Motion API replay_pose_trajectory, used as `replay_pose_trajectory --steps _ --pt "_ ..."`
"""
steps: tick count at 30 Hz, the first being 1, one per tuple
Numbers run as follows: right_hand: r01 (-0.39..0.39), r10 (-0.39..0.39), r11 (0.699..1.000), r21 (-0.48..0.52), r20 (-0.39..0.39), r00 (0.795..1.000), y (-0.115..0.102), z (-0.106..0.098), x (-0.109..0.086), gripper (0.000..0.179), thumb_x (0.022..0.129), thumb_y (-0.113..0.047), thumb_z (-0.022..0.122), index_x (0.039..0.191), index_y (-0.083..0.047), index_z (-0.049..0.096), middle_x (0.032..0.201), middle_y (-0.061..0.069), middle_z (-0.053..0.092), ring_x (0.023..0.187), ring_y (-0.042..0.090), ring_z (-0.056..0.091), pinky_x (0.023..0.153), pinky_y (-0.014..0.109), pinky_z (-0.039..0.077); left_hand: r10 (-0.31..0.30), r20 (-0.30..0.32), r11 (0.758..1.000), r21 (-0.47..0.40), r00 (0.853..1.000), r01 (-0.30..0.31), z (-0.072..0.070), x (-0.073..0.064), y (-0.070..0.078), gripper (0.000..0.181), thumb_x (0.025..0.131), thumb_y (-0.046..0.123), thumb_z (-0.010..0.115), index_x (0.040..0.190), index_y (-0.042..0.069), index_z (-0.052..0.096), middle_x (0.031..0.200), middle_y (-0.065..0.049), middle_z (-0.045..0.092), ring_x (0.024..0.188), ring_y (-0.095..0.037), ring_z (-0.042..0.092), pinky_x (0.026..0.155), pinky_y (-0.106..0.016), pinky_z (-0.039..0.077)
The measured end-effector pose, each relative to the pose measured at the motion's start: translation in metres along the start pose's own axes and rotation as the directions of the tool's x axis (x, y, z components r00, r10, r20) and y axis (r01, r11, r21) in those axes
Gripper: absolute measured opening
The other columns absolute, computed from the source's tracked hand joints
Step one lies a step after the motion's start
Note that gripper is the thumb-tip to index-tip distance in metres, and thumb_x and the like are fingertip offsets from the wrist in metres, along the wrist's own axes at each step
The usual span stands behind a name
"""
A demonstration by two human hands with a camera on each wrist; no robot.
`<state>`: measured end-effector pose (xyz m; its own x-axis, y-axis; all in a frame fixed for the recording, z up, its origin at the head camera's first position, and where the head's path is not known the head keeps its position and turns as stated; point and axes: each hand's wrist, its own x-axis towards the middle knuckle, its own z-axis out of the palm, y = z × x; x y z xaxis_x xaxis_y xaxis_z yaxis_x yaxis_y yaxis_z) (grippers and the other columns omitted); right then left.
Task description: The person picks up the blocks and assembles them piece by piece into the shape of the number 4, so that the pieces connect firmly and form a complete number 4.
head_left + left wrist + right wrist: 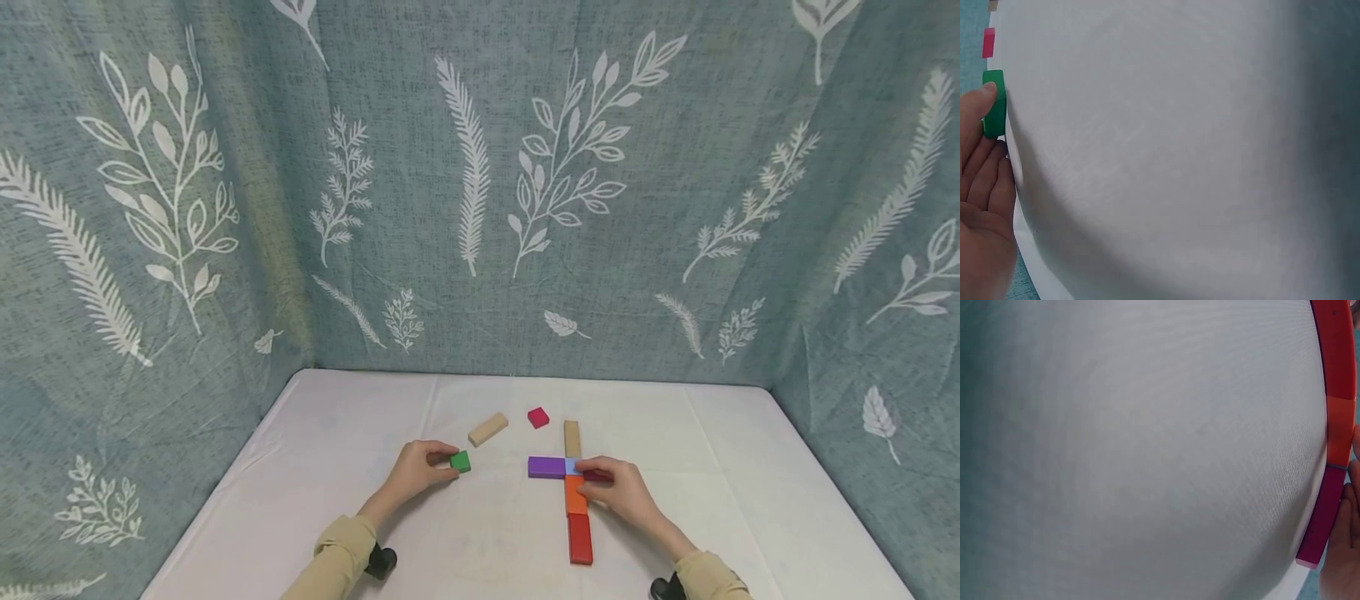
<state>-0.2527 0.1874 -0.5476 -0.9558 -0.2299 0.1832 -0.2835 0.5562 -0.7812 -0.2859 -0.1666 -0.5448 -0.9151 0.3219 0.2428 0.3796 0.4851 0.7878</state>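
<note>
My left hand [422, 467] pinches a small green block [463, 462] between thumb and fingers, left of a cross of blocks; the left wrist view shows the thumb on its face. In the cross, a light blue block [572, 467] forms the centre. A purple block [547, 467] lies left of it, a natural wood block [572, 438] beyond, an orange block [575, 497] on the near side. A dark red block [1322, 515] reaches right, partly hidden under my right hand [621, 492]. That hand's index fingertip touches the light blue block, its thumb the orange one.
A red block [581, 540] extends the cross toward me. Beyond my left hand lie a loose natural wood block [488, 429] and a pink-red block [538, 417]. White cloth [480, 533] covers the table; a leaf-patterned blue-green curtain [420, 208] encloses its back and sides.
</note>
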Motion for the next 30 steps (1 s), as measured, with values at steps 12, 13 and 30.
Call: replay_pose_trajectory --steps 12,13,30 --pt "-0.008 0.008 1.000 0.005 0.002 1.000 -0.001 0.001 -0.001 0.031 0.078 -0.015 0.077 0.107 -0.008 0.071 0.108 0.008 0.071 0.104 0.027 0.064 0.088 0.037 0.053 0.024 0.025 1.000 -0.004 0.999 -0.024 -0.002 0.001 0.008 0.031 0.075 0.007 0.078 0.104 -0.001 0.070 0.105 -0.017 0.070 0.102 -0.032 0.066 0.090 -0.035 0.053" --pt "-0.006 0.006 1.000 0.007 0.002 1.000 -0.001 0.001 -0.001 0.031 0.078 -0.015 0.077 0.107 -0.008 0.071 0.108 0.008 0.070 0.103 0.027 0.064 0.088 0.037 0.053 0.023 0.027 1.000 -0.011 0.999 -0.023 -0.002 0.002 0.009 0.031 0.076 0.007 0.078 0.104 -0.001 0.070 0.105 -0.017 0.070 0.103 -0.032 0.065 0.091 -0.035 0.052" --pt "0.007 -0.007 1.000 0.017 -0.003 1.000 0.000 0.001 0.000 0.030 0.078 -0.014 0.077 0.106 -0.007 0.071 0.107 0.008 0.071 0.103 0.027 0.065 0.088 0.035 0.054 0.057 0.092 0.997 -0.049 0.994 -0.052 -0.011 0.017 0.028 0.029 0.080 0.007 0.074 0.107 -0.001 0.069 0.110 -0.018 0.069 0.107 -0.033 0.063 0.096 -0.034 0.050"
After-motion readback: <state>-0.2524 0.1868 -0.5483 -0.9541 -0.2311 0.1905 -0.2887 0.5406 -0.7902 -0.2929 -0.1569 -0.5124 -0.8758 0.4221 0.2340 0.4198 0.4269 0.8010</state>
